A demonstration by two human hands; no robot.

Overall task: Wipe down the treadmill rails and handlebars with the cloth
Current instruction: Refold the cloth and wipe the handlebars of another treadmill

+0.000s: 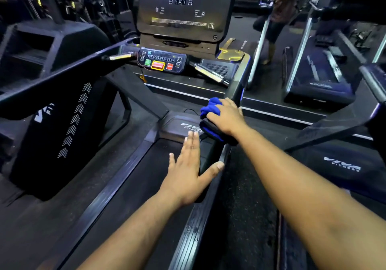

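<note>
Surroundings: console ahead; second treadmill at right.
Right handrail: long axis runs away toward console.
Cloth: blue, bunched on handrail end.
Right hand: grip curled over cloth.
Left hand: fingers straight, flat on side rail.
</note>
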